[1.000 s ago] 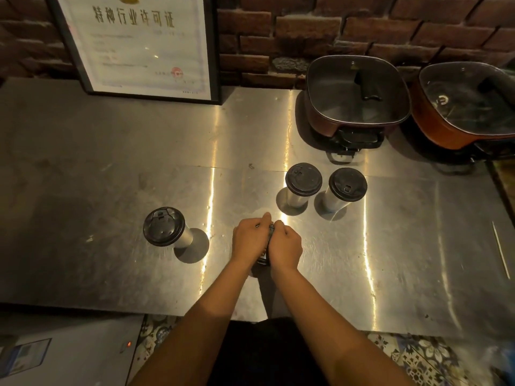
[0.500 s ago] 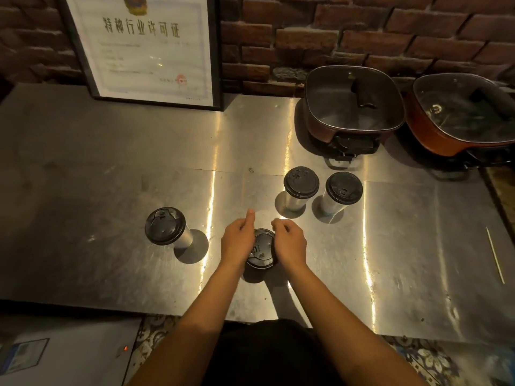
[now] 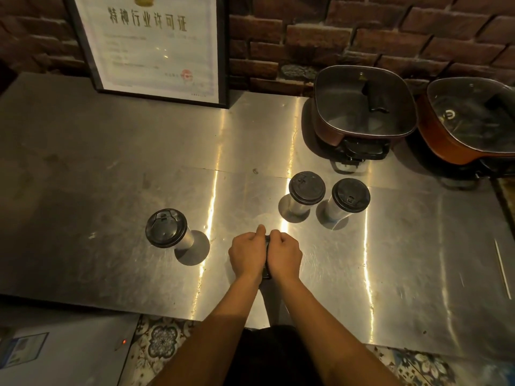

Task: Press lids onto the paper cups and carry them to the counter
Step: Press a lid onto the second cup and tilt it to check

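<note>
1. Both hands have closed back in over the near cup since half a second ago; then they were spread to either side of its lid, now they meet on top.
2. Left hand (image 3: 246, 253) and right hand (image 3: 284, 255) sit knuckle to knuckle, fingers (image 3: 260, 231) curled down tight over the black lid (image 3: 267, 256). Only a thin dark strip of it shows between them.
3. Cup under that lid is hidden by the hands; can't tell how far the lid is seated.
4. It stands on the steel desk (image 3: 111, 190), near the front edge, roughly centre.
5. Three more lidded cups stand on the desk, all upright with black lids on:
   - left cup (image 3: 167, 229), well apart from the hands, to their left.
   - middle cup (image 3: 305, 190), just behind the hands, slightly right.
   - right cup (image 3: 348, 200), just beside the middle one, not touching.
6. Back right: two square electric pots with glass lids, near pot (image 3: 362, 107) and far pot (image 3: 473, 121), side by side against the brick wall (image 3: 362, 32).
7. Back left: framed certificate (image 3: 156, 45) leaning on the wall, foot on the desk.
8. Thin stick (image 3: 501, 268) lies at the right edge of the desk, well apart from the cups.
9. Patterned floor tiles (image 3: 161, 338) show below the desk edge.
</note>
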The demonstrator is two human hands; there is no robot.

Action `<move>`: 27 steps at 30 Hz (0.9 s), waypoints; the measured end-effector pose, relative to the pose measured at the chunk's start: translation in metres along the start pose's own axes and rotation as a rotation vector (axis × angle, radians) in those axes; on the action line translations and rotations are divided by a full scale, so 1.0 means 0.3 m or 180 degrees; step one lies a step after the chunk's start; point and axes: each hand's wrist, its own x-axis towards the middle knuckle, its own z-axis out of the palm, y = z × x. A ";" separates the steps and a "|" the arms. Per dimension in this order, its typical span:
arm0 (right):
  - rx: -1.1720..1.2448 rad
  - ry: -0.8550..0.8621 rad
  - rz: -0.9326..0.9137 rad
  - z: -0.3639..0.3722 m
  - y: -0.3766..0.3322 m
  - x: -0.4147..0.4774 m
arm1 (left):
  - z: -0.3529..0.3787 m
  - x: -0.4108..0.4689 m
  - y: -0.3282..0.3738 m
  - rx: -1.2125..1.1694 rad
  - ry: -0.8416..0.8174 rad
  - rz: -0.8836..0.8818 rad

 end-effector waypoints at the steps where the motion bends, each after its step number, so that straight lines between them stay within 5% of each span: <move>1: 0.0024 0.0020 0.0008 -0.002 0.000 -0.002 | -0.001 -0.002 -0.001 0.0011 0.0002 0.0002; 10: 0.0658 0.0196 0.0478 -0.054 0.034 -0.055 | -0.029 0.006 0.056 0.0770 -0.1184 0.0880; 15: -0.0895 0.0311 -0.1516 -0.112 0.056 -0.061 | -0.062 0.016 0.091 -0.0128 -0.1433 0.0283; 18: -0.1620 -0.0089 -0.2391 -0.111 0.024 -0.062 | -0.089 0.033 0.098 -0.0464 -0.1328 0.0169; 23: -0.2815 -0.0582 -0.2403 -0.076 0.011 -0.059 | -0.134 0.041 0.068 -0.0418 -0.1378 0.0040; 27: -0.3072 -0.0505 -0.2298 -0.065 0.014 -0.058 | -0.149 0.032 0.040 -0.0245 -0.1416 0.0014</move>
